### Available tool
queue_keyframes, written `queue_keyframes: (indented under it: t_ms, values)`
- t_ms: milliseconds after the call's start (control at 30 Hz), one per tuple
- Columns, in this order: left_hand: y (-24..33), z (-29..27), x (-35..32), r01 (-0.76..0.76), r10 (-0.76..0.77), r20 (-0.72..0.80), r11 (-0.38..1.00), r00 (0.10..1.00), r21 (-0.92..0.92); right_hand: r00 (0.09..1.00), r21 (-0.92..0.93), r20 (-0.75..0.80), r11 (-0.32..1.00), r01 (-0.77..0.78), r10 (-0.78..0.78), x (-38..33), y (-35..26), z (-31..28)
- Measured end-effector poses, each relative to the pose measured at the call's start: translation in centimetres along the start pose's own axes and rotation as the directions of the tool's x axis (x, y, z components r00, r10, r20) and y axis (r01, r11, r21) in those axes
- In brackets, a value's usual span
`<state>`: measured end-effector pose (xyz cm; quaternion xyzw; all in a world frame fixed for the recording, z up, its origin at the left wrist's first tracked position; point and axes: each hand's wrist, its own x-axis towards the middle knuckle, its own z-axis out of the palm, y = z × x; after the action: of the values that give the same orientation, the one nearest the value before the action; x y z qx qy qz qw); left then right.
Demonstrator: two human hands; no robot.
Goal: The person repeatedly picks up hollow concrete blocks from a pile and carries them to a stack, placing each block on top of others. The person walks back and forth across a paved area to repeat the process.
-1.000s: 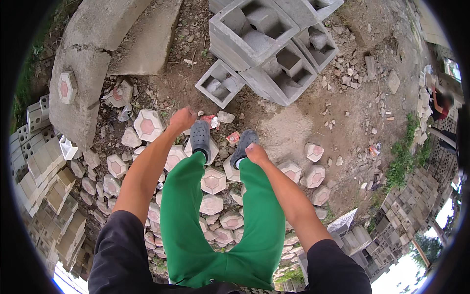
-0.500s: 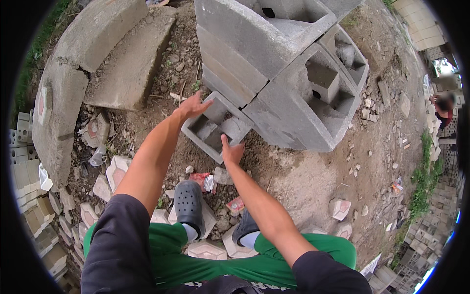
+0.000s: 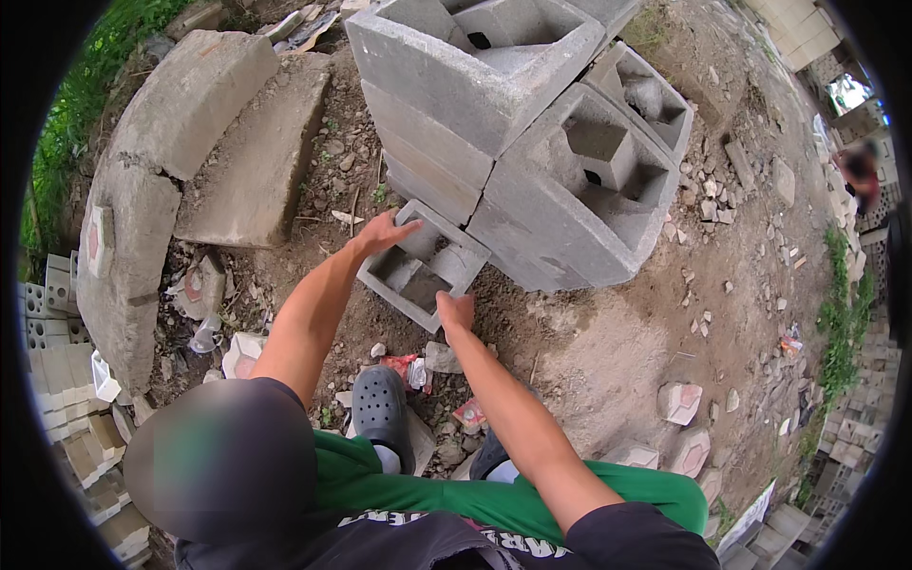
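Note:
A small grey concrete block (image 3: 401, 304) with hollow cells stands at the foot of a stack of larger hollow concrete blocks (image 3: 427, 114), close against its near left side. My left hand (image 3: 384, 231) grips the block's left rim, thumb laid over the edge and fingers partly hidden. At the near right corner, my right hand (image 3: 457, 310) is closed on the rim, its thumb on top and its other fingers mostly out of sight. Both arms reach forward, with the block between my hands.
Broken concrete slabs (image 3: 249, 157) lie at the left. Near my grey clog (image 3: 380, 408) are stones and a crumpled red wrapper (image 3: 401, 367). Scattered rubble (image 3: 714, 201) covers dirt at the right. Another person (image 3: 861, 174) is far right. A blurred patch covers my left sleeve.
My right hand has closed on the block's near right corner; its thumb was stretched upward before. My left hand stays on the left rim. The view has shifted a little.

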<state>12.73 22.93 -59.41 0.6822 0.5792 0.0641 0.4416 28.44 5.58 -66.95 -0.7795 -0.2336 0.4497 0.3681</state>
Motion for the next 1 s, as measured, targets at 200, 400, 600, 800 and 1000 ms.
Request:
queue_keyframes:
  t_ms: [200, 400, 600, 800, 1000]
  values:
    - [-1.0, 1.3, -0.3, -0.08, 0.079, -0.053, 0.996, 0.995, -0.025, 0.962, -0.011, -0.077, 0.964, -0.265, 0.263, 0.4, -1.0, 0.5]
    - [1.7, 0.2, -2.0, 0.04, -0.03, -0.082, 0.993, 0.996, 0.113, 0.954, -0.133, -0.072, 0.946, -0.297, 0.29, -2.5, -4.8, -1.3]
    - [0.5, 0.7, -1.7, 0.026, -0.017, -0.086, 0.994, 0.996, 0.107, 0.949, -0.013, -0.094, 0.953, -0.303, 0.3, -0.8, -2.4, 0.1]
    - [0.3, 1.0, -3.7, 0.078, -0.048, -0.195, 0.985, 0.98, 0.152, 0.994, -0.118, -0.102, 0.992, -0.053, 0.041, -0.4, -0.1, -0.3]
    - [-3.0, 2.5, -10.7, 0.092, -0.119, -0.43, 0.992, 0.895, -0.085, 0.892, -0.15, -0.066, 0.888, 0.434, -0.447, -3.3, -1.0, -0.7]
